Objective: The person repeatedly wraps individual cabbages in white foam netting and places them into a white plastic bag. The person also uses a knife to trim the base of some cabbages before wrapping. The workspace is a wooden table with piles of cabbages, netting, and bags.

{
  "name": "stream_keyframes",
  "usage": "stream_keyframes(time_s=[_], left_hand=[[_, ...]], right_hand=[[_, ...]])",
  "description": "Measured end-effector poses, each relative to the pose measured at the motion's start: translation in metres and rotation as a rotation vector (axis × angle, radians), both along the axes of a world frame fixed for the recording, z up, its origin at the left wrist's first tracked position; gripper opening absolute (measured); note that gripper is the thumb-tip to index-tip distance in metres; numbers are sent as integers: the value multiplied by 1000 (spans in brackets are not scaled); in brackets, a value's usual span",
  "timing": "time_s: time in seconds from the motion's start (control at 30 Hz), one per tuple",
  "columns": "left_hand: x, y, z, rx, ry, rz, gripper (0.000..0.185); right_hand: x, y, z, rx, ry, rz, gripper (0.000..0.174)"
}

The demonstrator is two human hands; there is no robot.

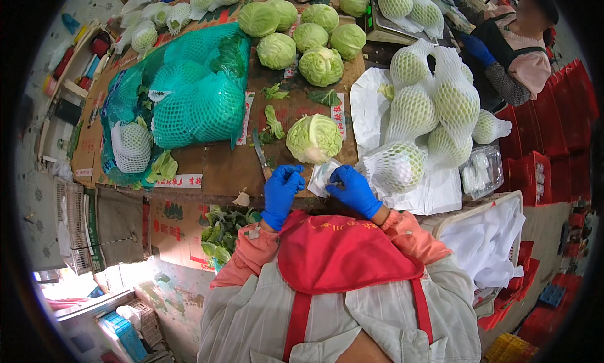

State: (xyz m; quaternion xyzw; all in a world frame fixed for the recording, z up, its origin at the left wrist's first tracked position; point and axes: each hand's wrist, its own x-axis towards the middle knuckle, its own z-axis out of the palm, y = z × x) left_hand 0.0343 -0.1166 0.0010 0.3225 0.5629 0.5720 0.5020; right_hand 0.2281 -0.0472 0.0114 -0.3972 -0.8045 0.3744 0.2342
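Observation:
Blue gloves cover both hands at the table's front edge. My left hand point(283, 193) has its fingers curled together near the knife point(259, 148); whether it holds anything small cannot be told. My right hand point(353, 189) touches a crumpled white paper or tissue point(323, 176), its fingers bent over the right side; a firm grip cannot be made out. Just beyond the paper rests a trimmed cabbage point(314, 139). Several bare cabbages point(321, 66) are grouped farther back. To the right, foam-netted cabbages point(409, 112) are piled on white paper point(365, 103).
A green mesh bag point(198, 94) of netted cabbages lies at left. Loose leaves point(273, 122) are scattered on the cardboard. A scale point(396, 30) stands at the back right, near a co-worker point(514, 56). A clear plastic box point(481, 168) and a white-lined basket point(519, 200) are at right.

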Motion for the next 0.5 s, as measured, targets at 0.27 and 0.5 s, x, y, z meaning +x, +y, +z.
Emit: stream_keyframes(time_s=[0.27,0.5], left_hand=[[9,-5,-3,-48,-28,-115,19],[12,-2,-9,-75,-30,-173,21]], right_hand=[[2,5,-25,108,-119,101,18],[23,2,-30,-531,404,-210,9]])
